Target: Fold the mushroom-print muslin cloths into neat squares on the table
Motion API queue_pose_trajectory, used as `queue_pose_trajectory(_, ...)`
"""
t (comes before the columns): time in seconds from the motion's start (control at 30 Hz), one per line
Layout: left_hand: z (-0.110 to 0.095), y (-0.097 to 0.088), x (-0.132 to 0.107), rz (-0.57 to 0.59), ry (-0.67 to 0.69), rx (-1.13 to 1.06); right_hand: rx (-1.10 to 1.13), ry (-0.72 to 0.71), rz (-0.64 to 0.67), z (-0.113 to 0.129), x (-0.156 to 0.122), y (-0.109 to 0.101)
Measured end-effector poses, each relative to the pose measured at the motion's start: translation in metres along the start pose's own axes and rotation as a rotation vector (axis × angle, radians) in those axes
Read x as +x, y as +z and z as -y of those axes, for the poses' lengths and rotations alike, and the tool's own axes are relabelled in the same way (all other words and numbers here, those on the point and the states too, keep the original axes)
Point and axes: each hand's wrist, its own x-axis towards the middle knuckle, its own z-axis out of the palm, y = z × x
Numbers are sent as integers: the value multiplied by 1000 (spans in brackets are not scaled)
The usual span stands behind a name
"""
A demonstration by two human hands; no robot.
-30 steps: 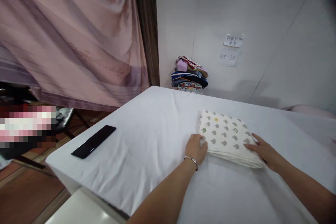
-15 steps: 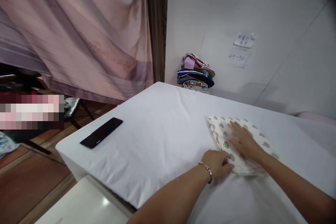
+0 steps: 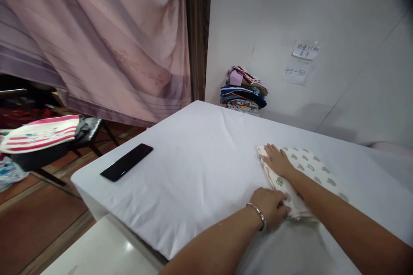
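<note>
A folded white cloth with a grey and green print (image 3: 309, 172) lies on the table covered by a white sheet (image 3: 200, 154). My right hand (image 3: 278, 161) lies flat and open on the cloth's far left corner, palm down. My left hand (image 3: 270, 208), with a bracelet on the wrist, rests at the cloth's near left corner, its fingers curled against the folded edge.
A black phone (image 3: 126, 162) lies near the table's left edge. A pile of folded coloured clothes (image 3: 244, 91) stands at the far edge against the wall. Paper notes (image 3: 301, 60) hang on the wall. A pink curtain and a chair with a striped cloth (image 3: 41, 134) are at left.
My right hand has slid from the cloth's right edge across its top to the far left corner. My left hand has moved from the left side to the near left corner.
</note>
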Motion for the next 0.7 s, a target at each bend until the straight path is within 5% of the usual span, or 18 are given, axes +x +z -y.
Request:
queue_pose_trajectory(0.2,0,-4,0,5,6,42,60,-9,44,-5,-1,1)
queue_pose_trajectory(0.37,-1,-8,0,13,6,42,42,189,-43,-66,-31,-16)
queue_pose_trajectory(0.5,-2,-8,0,21,-21,30,120,344,-59,-121,-60,-4)
queue_pose_trajectory(0.7,-2,-12,0,68,-45,8,232,373,-7,-144,-66,4)
